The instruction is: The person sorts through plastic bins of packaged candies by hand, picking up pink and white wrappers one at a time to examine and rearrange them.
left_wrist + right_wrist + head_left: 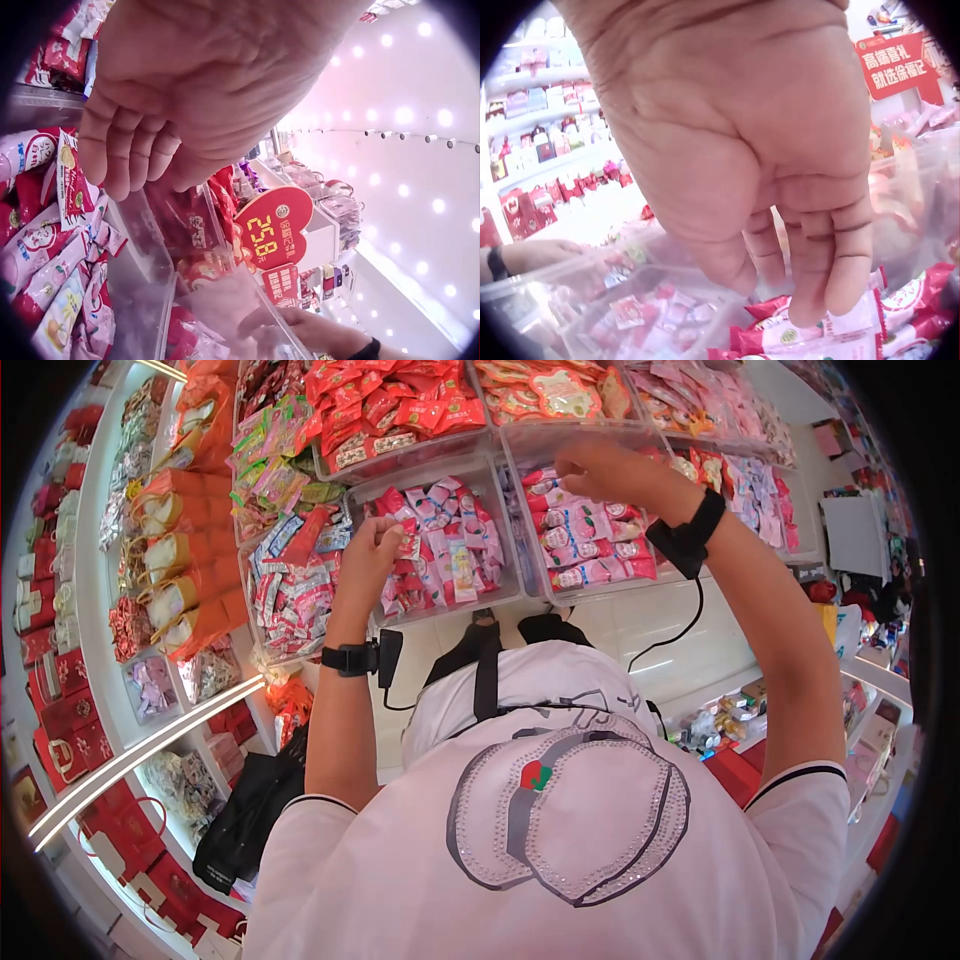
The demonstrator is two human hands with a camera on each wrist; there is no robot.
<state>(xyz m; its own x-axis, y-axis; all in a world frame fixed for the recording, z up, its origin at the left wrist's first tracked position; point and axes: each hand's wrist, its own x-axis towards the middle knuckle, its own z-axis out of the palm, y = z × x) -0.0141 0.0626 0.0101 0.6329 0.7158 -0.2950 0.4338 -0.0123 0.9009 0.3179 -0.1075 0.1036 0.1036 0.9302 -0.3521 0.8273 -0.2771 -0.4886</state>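
Observation:
In the head view my left hand (pixel 370 560) hovers over a clear bin (pixel 515 575) of pink-and-white candy packets (pixel 445 545). Its fingers bend loosely in the left wrist view, with a small red-and-white packet (pixel 75 184) right beside the fingertips; nothing shows between fingers and thumb. My right hand (pixel 605 470) is above the neighbouring clear bin (pixel 600 592), where long pink packets (pixel 585 530) lie in rows. Seen from the right wrist, the fingers (pixel 847 255) hang down relaxed, their tips overlapping the pink packets (pixel 855 322); no packet is in the palm.
Behind stand bins of red packets (pixel 400 400) and pink packets (pixel 690 400). Mixed sweets (pixel 295 580) fill a bin at left, beside orange bags (pixel 185 560) on a shelf. A heart-shaped price sign (pixel 274 225) rises beyond the bins. Cables hang from both wrist cameras.

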